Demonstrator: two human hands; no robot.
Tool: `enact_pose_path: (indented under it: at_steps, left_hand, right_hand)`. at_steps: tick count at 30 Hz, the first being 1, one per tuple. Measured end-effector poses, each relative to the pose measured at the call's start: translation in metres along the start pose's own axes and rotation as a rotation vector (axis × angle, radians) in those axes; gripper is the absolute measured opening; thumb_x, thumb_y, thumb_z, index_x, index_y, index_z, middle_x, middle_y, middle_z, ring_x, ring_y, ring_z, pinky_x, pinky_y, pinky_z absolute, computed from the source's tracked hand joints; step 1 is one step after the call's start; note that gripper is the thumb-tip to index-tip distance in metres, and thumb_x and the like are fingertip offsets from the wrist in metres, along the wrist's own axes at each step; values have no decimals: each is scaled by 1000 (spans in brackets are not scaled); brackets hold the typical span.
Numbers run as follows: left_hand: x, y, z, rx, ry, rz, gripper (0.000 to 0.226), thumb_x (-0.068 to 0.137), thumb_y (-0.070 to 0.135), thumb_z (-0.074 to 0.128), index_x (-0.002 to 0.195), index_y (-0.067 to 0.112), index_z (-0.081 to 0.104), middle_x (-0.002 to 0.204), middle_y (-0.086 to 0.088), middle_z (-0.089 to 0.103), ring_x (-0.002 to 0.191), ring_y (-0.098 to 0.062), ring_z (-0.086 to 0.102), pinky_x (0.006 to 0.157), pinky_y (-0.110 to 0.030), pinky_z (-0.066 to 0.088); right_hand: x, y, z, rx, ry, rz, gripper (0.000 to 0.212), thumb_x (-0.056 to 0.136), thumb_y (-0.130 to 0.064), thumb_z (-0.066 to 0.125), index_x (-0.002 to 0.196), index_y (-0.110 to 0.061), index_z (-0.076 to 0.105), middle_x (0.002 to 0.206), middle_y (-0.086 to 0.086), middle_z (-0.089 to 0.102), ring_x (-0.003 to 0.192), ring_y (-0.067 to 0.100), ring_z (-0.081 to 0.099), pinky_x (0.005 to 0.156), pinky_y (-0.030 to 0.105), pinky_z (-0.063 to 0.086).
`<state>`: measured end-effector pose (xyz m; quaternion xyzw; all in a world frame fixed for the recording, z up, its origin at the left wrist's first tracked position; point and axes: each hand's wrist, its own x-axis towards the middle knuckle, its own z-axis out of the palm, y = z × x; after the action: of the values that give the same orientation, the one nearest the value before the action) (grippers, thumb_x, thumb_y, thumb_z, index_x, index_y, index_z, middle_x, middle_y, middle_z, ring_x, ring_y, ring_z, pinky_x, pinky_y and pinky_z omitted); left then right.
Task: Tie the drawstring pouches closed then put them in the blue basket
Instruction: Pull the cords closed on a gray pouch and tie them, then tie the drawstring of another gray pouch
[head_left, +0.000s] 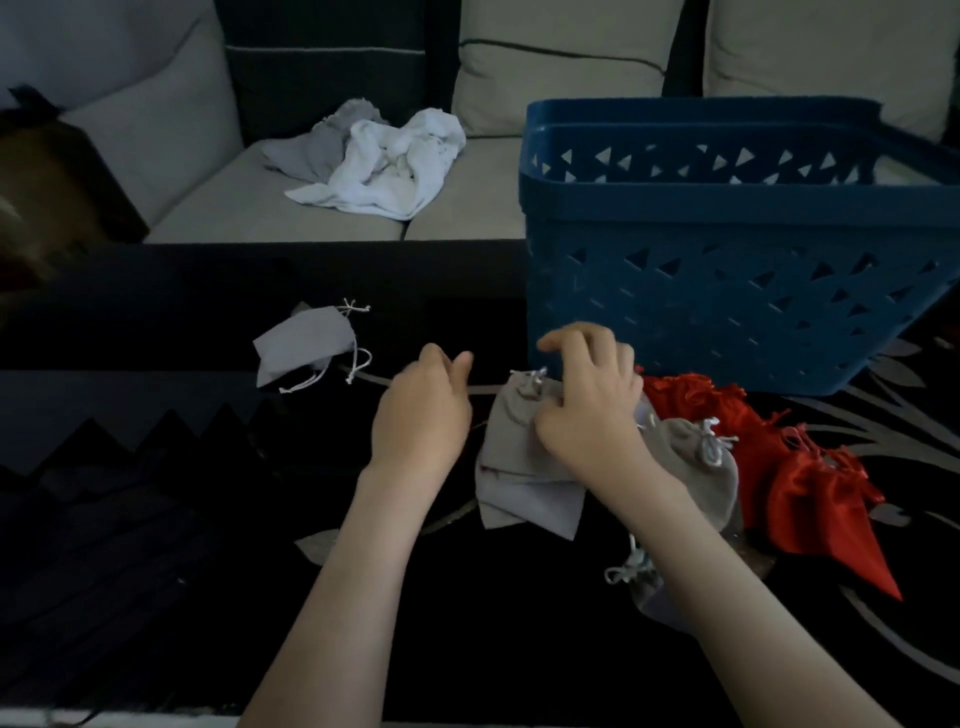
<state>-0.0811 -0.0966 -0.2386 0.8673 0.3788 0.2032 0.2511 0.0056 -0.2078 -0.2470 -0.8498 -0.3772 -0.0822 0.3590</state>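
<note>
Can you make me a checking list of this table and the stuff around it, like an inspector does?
Surface: dark glossy table with a grey leaf pattern.
Job's things: blue basket at the back right; grey pouch in front of it; loose grey pouch apart at the left, strings lying loose; more grey pouches and red pouches heaped at the right.
Clutter: nothing seen.
Hands: right hand grips the grey pouch at its neck; left hand curled beside it, hold unclear.
Cables: nothing seen.
Surroundings: sofa behind, crumpled white and grey cloths on its seat.
</note>
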Motion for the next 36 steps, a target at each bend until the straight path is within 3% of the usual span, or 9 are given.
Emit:
enact_pose_path:
  at_steps: [3, 7, 13, 17, 22, 24, 27, 33, 36]
  left_hand:
    - [21, -30, -12, 192, 114, 1, 21, 99, 21, 43, 111, 8, 54, 108, -14, 54, 101, -31, 50, 76, -36, 39]
    - [44, -78, -32, 407, 150, -128, 37, 93, 19, 54, 129, 16, 47, 133, -14, 43, 125, -33, 36, 98, -45, 32]
    - [71, -123, -34, 503, 134, -3, 36, 92, 23, 54, 127, 17, 49, 123, -7, 54, 116, -27, 47, 92, -39, 30]
    - [79, -131, -33, 415, 179, 12, 19, 95, 12, 46, 106, 5, 60, 103, -13, 62, 92, -30, 58, 69, -34, 39]
    - [77, -126, -38, 83, 226, 11, 18, 95, 24, 54, 89, 13, 66, 78, 4, 60, 63, -7, 53, 49, -18, 35]
    - [76, -125, -42, -55, 143, -6, 22, 93, 31, 57, 83, 15, 68, 74, 2, 64, 63, -6, 57, 53, -16, 41]
    - [71, -122, -47, -254, 165, -116, 31, 95, 38, 50, 86, 17, 70, 80, 3, 68, 71, -4, 59, 62, -14, 40]
    - [68, -105, -64, -423, 210, -323, 28, 99, 31, 43, 118, 22, 61, 113, 6, 59, 104, -10, 52, 87, -26, 40]
    - [61, -86, -67, -461, 118, -364, 38, 98, 47, 38, 105, 20, 64, 110, 0, 63, 104, -17, 57, 92, -35, 46]
  right_hand:
    - [12, -44, 7, 33, 27, -124, 47, 67, -11, 45, 113, -14, 58, 135, 9, 39, 117, 22, 27, 94, 39, 24]
    - [44, -84, 46, 262, -286, -110, 41, 85, -6, 55, 126, -12, 52, 138, 9, 32, 125, 26, 29, 100, 28, 25]
    - [76, -101, 131, 283, -702, 130, 50, 91, -14, 53, 138, -11, 39, 136, 13, 42, 126, 30, 42, 106, 38, 37]
    - [96, -104, 167, 343, -639, 276, 49, 90, -27, 53, 134, -9, 44, 130, 16, 50, 119, 31, 49, 99, 45, 44]
    - [108, -99, 174, 566, -577, 421, 31, 86, -35, 55, 113, -19, 58, 113, 11, 58, 101, 26, 59, 84, 41, 54]
    - [109, -95, 170, 652, -487, 419, 12, 87, -19, 54, 97, -17, 59, 97, 10, 63, 90, 27, 63, 76, 40, 53]
    - [109, -85, 157, 718, -399, 437, 15, 83, -7, 47, 85, -19, 55, 89, 7, 61, 83, 24, 60, 71, 37, 52]
    - [103, -78, 115, 762, -407, 312, 15, 86, -7, 49, 92, -16, 59, 93, 10, 62, 83, 19, 57, 73, 33, 50]
    - [94, -82, 85, 789, -472, 212, 14, 90, -8, 53, 92, -19, 60, 99, 9, 63, 92, 20, 61, 82, 35, 52]
